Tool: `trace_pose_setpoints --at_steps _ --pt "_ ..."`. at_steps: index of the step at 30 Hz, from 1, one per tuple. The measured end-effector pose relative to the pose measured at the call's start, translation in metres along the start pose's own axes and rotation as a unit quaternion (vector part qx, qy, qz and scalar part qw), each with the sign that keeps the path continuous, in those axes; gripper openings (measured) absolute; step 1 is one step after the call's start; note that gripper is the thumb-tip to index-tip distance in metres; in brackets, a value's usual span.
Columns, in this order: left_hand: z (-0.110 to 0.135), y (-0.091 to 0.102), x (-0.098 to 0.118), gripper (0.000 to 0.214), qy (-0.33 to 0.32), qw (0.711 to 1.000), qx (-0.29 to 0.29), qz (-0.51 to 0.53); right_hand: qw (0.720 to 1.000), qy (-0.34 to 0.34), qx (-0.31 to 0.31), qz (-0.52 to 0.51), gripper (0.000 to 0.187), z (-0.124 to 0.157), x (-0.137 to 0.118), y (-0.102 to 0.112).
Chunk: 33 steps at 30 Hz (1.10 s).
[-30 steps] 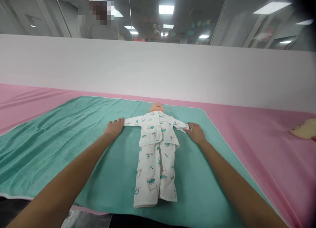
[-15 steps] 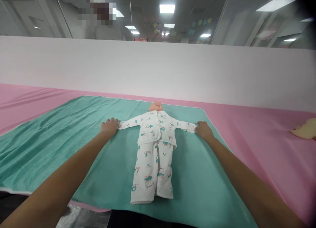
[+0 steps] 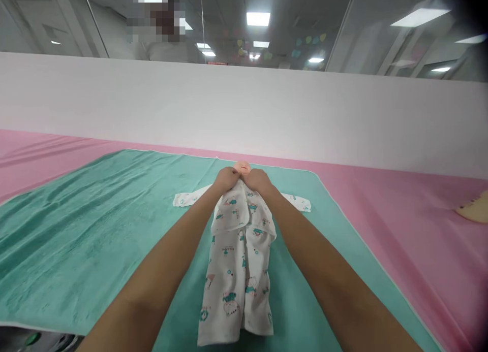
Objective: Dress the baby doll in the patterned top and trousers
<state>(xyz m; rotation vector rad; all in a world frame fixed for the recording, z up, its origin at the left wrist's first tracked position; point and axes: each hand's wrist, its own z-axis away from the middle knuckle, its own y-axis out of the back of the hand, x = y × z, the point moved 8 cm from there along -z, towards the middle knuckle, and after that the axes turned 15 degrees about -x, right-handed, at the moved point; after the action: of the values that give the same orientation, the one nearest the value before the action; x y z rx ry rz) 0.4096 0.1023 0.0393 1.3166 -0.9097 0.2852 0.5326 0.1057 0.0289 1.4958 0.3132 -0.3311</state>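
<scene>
A baby doll (image 3: 241, 166) lies face up on a teal towel (image 3: 95, 210), dressed in a white printed pyjama suit (image 3: 238, 260) with its sleeves spread to both sides. My left hand (image 3: 225, 179) and my right hand (image 3: 257, 180) are side by side at the doll's neck, fingers curled on the top edge of the pyjama jacket. Only the top of the doll's head shows above my hands.
The towel lies on a pink sheet (image 3: 400, 225) covering a long table. A white partition (image 3: 244, 113) runs along the far side, and a person (image 3: 163, 37) stands behind it. A pale yellow object (image 3: 475, 210) lies at the right edge.
Both hands have left the sleeve ends and come together at the doll's collar. The sleeves stay spread out on the towel.
</scene>
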Motion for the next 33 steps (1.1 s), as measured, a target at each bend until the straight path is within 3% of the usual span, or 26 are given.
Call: trace_pose_setpoints --at_steps 5,8,10,14,16,18,26,33 --pt "-0.012 -0.009 -0.005 0.014 -0.023 1.0 -0.011 -0.011 1.0 -0.007 -0.006 0.007 0.004 -0.014 0.007 0.003" --pt "-0.013 -0.007 -0.009 0.013 -0.036 0.999 0.018 0.015 0.999 0.009 0.034 -0.016 0.014 -0.004 0.012 0.006" --pt "-0.013 -0.006 -0.013 0.014 -0.029 0.998 0.033 0.055 0.99 0.032 0.078 -0.109 0.02 0.004 0.019 0.004" --pt "-0.013 -0.007 -0.021 0.014 0.0 0.987 0.025 0.157 0.909 0.092 0.118 -0.389 0.026 0.01 0.037 -0.015" --pt "-0.013 -0.008 -0.022 0.014 0.005 0.981 0.019 0.191 0.867 0.106 0.106 -0.476 0.031 0.008 0.043 -0.026" --pt "-0.013 -0.009 -0.021 0.014 0.005 0.979 0.015 0.203 0.844 0.112 0.088 -0.518 0.033 0.006 0.045 -0.032" --pt "-0.015 -0.015 -0.019 0.018 0.004 0.967 -0.012 0.253 0.86 0.126 0.083 -0.488 0.031 0.01 0.039 -0.026" --pt "-0.012 -0.014 -0.02 0.013 0.017 0.969 -0.003 0.246 0.839 0.128 0.073 -0.523 0.031 0.012 0.038 -0.029"
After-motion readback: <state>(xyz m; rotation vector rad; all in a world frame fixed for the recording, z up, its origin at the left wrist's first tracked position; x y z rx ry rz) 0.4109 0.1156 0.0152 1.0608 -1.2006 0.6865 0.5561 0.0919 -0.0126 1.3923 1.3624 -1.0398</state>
